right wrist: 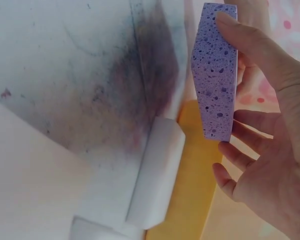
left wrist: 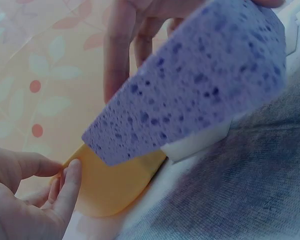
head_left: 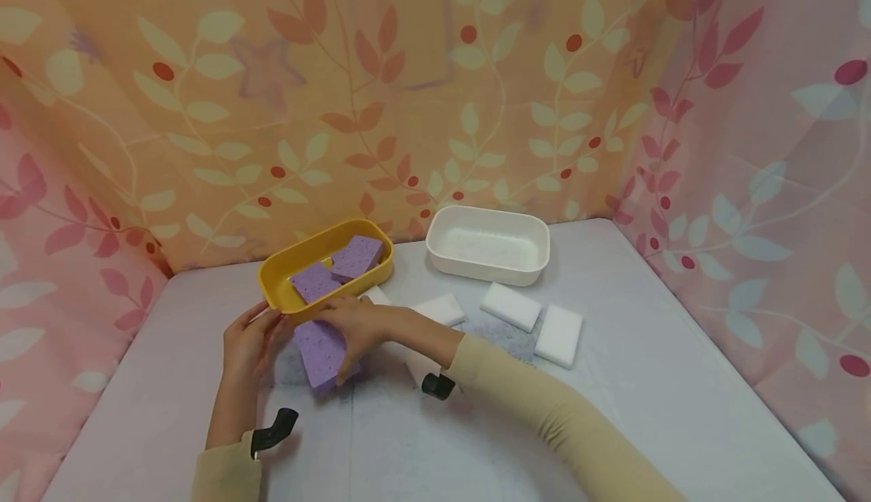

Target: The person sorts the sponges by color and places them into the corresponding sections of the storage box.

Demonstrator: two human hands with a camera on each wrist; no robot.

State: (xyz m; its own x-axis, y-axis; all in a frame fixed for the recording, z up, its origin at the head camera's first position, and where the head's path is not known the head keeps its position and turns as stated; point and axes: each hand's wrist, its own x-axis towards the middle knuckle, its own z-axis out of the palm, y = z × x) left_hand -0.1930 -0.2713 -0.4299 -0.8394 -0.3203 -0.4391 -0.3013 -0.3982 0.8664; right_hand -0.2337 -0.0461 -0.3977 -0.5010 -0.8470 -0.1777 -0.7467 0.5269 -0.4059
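Note:
A purple sponge (head_left: 325, 354) with a pitted surface is held in my right hand (head_left: 361, 328), in front of the yellow container. In the right wrist view the thumb lies on one side of the sponge and fingertips touch the other. My left hand (head_left: 246, 342) pinches the rim of the yellow container (head_left: 272, 279) at its near left corner. The left wrist view shows thumb and fingers on that yellow rim. Inside the container lie two more purple sponges, one flat (head_left: 315, 283) and one leaning (head_left: 357, 257). My right hand hides part of the container's front.
A white container (head_left: 488, 264) stands at the back, right of the yellow one. Several white sponges lie on the pale tabletop, including one (head_left: 510, 307) before the white container and one (head_left: 559, 336) farther right. Floral curtains (head_left: 422, 109) enclose the back and sides.

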